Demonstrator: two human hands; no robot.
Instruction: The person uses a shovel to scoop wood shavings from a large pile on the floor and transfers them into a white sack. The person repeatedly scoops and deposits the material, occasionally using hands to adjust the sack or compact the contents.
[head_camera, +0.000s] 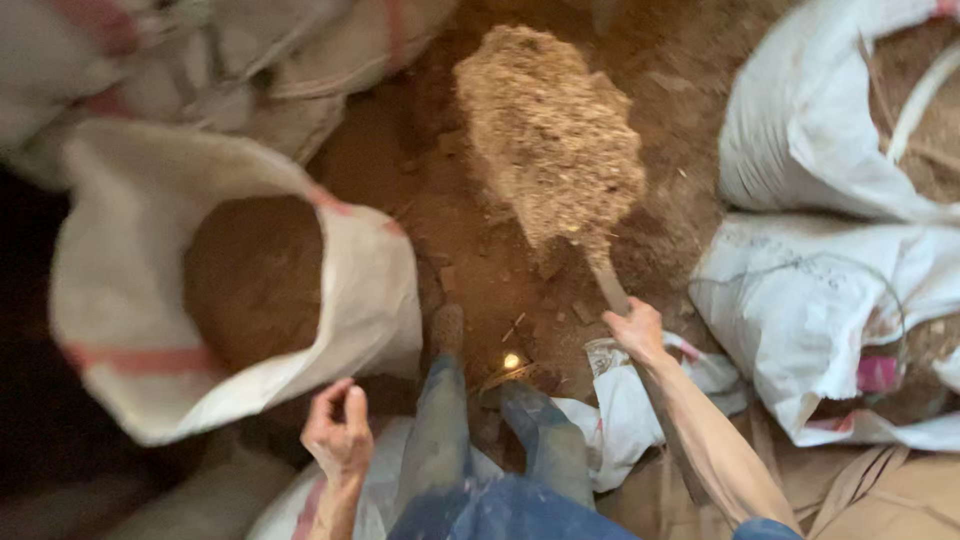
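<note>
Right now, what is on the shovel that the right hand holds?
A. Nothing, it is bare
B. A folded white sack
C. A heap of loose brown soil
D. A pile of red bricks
C: the right hand grips the handle, and the shovel blade carries a heap of loose brown soil, raised over the dirt floor beside the open sack.
</note>
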